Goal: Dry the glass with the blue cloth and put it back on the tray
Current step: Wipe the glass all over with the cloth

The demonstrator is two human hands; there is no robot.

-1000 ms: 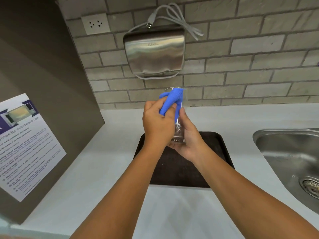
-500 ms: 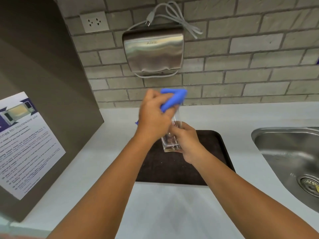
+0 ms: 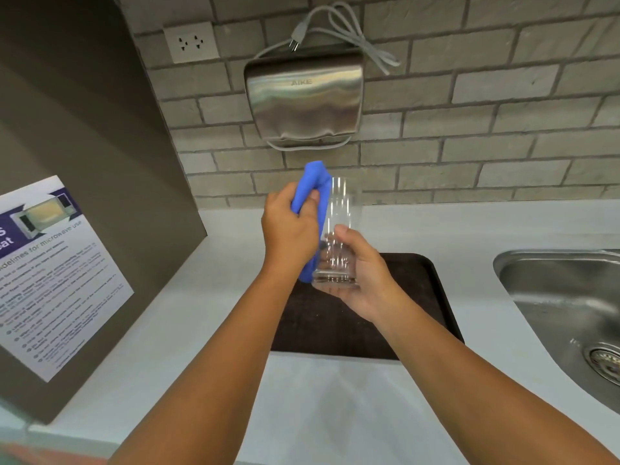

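Note:
A tall clear glass (image 3: 339,213) stands upright in the air above the dark tray (image 3: 426,313). My right hand (image 3: 362,273) grips it around the base. My left hand (image 3: 288,229) is closed on the blue cloth (image 3: 313,182), which is bunched in the fist and hangs down along the glass's left side, touching its outer wall. The cloth is outside the glass; its mouth is uncovered. Part of the cloth's lower end is hidden behind my left wrist.
The tray lies on a white counter (image 3: 188,330). A steel sink (image 3: 563,307) is set into it at the right. A brown cabinet side with a microwave notice (image 3: 50,273) stands at the left. A steel hand dryer (image 3: 305,99) hangs on the brick wall.
The cloth has come off the glass's top and now runs down its left side. My left hand shifted left; the right hand still holds the glass by its base.

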